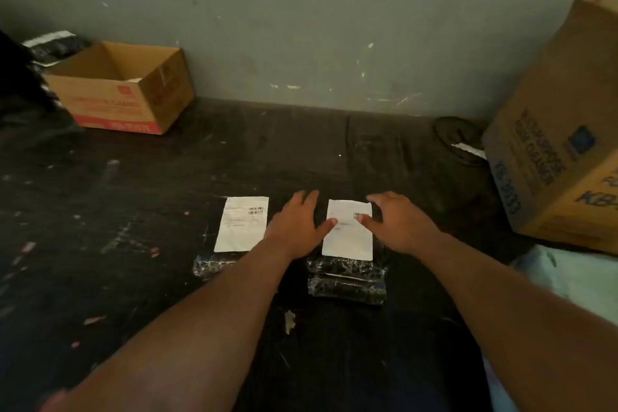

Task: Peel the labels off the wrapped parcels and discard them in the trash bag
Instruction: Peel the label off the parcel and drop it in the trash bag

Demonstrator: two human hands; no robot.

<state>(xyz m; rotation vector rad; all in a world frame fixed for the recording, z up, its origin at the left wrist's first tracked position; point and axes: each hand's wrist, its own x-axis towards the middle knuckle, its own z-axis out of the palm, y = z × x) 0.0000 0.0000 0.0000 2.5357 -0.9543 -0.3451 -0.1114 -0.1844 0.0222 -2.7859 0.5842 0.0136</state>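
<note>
Two cardboard boxes flank the dark floor (133,211): the right box (561,150) is cut off by the frame, the left box (123,90) stands open. Two black-wrapped parcels lie centre, the left parcel (209,266) largely hidden by a forearm. On the right parcel (347,281), both grips are loose: left hand (297,227) and right hand (398,224) rest thumbs on its label (347,241). The left label (241,224) print is illegible.

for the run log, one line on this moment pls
left hand open on right parcel | right hand open on its label | left parcel's label unpeeled
</note>
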